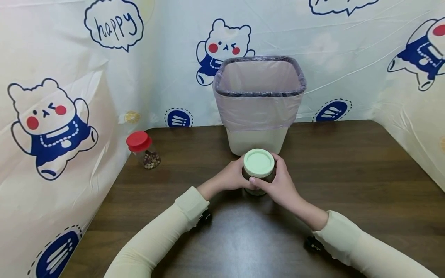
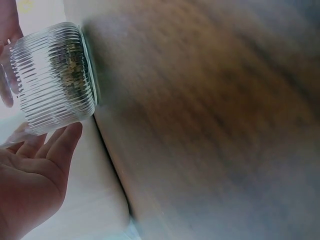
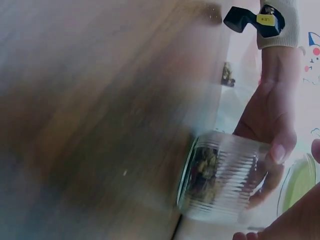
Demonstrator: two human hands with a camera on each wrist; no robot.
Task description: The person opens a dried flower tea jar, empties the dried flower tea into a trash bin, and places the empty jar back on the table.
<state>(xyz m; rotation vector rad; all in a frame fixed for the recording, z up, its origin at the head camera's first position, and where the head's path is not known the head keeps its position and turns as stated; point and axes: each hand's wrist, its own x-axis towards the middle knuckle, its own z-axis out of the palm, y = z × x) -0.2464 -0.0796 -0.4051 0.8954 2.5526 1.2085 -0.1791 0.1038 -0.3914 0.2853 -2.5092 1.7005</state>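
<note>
A ribbed glass jar (image 2: 50, 80) with a pale green lid (image 1: 259, 163) stands upright, its base right at the tabletop. Coarse mixed bits in dark and yellowish tones fill its lower part, as the wrist views show. My left hand (image 1: 231, 177) grips the jar from the left, while my right hand (image 1: 282, 185) holds it from the right with the thumb across the front. In the right wrist view, the left hand (image 3: 267, 110) curves round the glass behind the jar, near the lid end. Some fingers are hidden behind the jar in the head view.
Just behind the jar is a cream bin (image 1: 256, 141) with a translucent liner folded over its rim. A clear jar with a red lid (image 1: 139, 141) and similar bits leans at the left edge of the brown table (image 1: 347, 173). Printed sheets (image 1: 167, 69) hang around the table.
</note>
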